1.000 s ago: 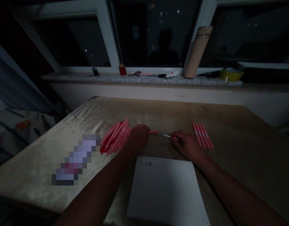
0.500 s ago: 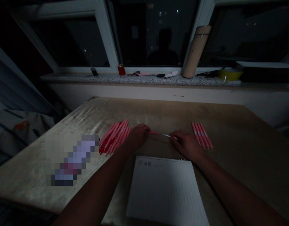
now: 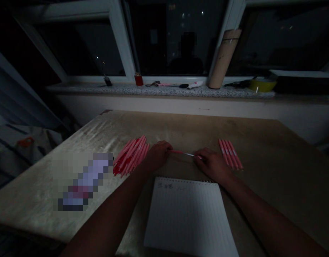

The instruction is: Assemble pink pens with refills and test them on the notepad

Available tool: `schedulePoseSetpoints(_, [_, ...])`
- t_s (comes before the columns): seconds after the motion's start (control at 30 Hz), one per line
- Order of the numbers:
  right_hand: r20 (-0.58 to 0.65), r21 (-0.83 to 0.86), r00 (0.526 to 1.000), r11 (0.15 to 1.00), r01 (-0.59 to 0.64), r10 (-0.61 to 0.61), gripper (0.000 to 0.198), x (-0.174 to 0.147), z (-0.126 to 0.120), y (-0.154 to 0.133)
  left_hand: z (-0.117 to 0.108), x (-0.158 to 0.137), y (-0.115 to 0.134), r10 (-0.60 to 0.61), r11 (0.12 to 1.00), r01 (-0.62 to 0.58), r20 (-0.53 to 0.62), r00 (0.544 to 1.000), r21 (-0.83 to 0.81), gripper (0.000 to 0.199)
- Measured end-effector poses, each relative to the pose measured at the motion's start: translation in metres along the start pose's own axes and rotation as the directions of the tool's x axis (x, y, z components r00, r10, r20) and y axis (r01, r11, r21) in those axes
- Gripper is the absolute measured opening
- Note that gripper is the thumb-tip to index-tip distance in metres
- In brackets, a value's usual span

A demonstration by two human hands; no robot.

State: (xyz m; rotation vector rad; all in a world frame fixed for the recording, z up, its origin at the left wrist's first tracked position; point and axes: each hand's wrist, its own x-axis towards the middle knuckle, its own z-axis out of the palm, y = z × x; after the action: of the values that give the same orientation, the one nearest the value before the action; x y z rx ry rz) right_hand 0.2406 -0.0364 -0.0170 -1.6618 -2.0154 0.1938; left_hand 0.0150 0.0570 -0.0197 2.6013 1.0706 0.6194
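Observation:
My left hand (image 3: 161,150) and my right hand (image 3: 208,160) hold opposite ends of one slim pink pen (image 3: 177,152) above the notebook's top edge. Its left stretch is pink, and a thin pale section shows close to my right fingers. The fingertips of both hands are closed on it and partly hide its ends. Beside my left wrist lies a loose pile of pink pens (image 3: 132,157), with some red among them. To the right of my right hand, several pink pens (image 3: 230,153) lie side by side in a row.
A spiral notebook (image 3: 190,217) with some handwriting lies between my forearms on the table (image 3: 180,125). A blurred-out object (image 3: 86,182) is at the left. On the windowsill (image 3: 121,88) stand a cardboard-coloured tube (image 3: 224,59), a small red jar (image 3: 138,79) and yellow tape (image 3: 262,85).
Almost nothing differs. Both hands keep their grip on the pen in nearly the same place, and the pens and notebook lie as before.

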Motion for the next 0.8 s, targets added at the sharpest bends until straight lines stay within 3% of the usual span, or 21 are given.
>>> schedulePoseSetpoints(0.8, [0.01, 0.023, 0.999, 0.999, 0.043, -0.043, 0.019, 0.0, 0.001, -0.001, -0.004, -0.002, 0.014, 0.084, 0.996, -0.084, 0.013, 0.996, -0.003, 0.011])
